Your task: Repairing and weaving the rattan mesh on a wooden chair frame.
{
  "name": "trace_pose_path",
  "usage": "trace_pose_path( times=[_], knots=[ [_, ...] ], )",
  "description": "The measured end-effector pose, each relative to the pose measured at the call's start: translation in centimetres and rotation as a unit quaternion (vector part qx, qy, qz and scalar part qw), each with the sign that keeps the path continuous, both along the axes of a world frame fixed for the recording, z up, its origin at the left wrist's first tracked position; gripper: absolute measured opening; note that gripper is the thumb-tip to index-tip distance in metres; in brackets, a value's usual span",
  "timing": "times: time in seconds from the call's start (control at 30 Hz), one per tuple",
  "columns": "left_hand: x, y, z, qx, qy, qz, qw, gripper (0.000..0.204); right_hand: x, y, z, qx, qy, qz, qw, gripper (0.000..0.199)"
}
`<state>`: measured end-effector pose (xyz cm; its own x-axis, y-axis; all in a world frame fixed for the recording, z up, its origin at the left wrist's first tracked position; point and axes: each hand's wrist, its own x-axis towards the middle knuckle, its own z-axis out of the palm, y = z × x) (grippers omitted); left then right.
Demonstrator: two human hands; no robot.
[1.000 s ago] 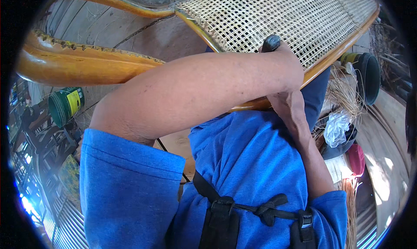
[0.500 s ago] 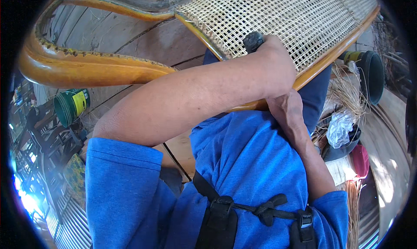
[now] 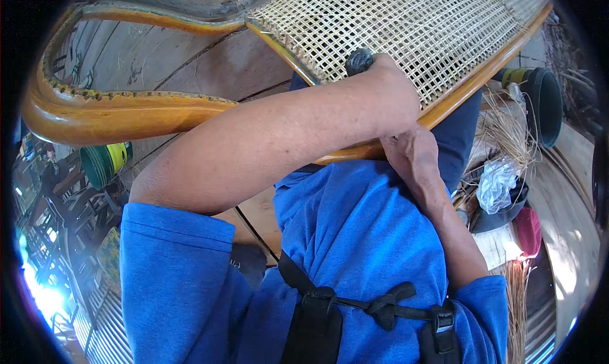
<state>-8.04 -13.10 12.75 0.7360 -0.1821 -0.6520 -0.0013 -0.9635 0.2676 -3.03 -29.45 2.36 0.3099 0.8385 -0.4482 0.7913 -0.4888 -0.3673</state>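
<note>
Handle (image 3: 360,61) jutted leftward over the cane (image 3: 393,21) from my left hand (image 3: 397,94), fingers clamped round it; my right hand (image 3: 411,149) lay nearer me, its grip impossible to tell.

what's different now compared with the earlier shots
The left hand has shifted left over the woven cane panel, carrying the dark handle, which it still grips. Nothing was visibly taken up or let go. The right hand stays just below it, near the wooden frame; what it holds, if anything, is hidden.
</note>
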Motion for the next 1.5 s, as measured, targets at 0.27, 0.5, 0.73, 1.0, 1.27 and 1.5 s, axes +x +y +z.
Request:
trace_pose_path(
  times=[0.27,0.5,0.73,1.0,1.27,1.5],
  knots=[
    [0.4,-0.7,-1.0,0.001,0.019,-0.009,1.0,0.021,-0.4,0.2,-0.7,0.083,0.013,-0.007,0.996,0.026],
    [-0.9,0.4,-2.7,-0.038,0.016,0.09,0.995,0.022,-1.4,1.1,2.0,0.012,-0.045,0.001,0.999,0.02],
    [-0.9,0.2,-2.7,-0.028,0.015,0.068,0.997,0.023,-1.5,0.9,2.5,0.058,-0.037,0.027,0.997,0.012],
    [-1.0,-0.2,-3.3,-0.034,0.018,0.077,0.996,0.023,-1.7,0.7,2.1,0.062,0.012,-0.003,0.998,0.011],
    [-0.8,0.5,-3.5,-0.051,0.038,0.127,0.99,0.022,-1.2,1.6,2.6,-0.017,-0.032,0.007,0.999,0.018],
    [0.6,0.1,-3.2,-0.016,0.086,0.075,0.993,0.023,0.1,0.8,2.9,0.056,0.045,0.029,0.997,0.017]
  ],
)
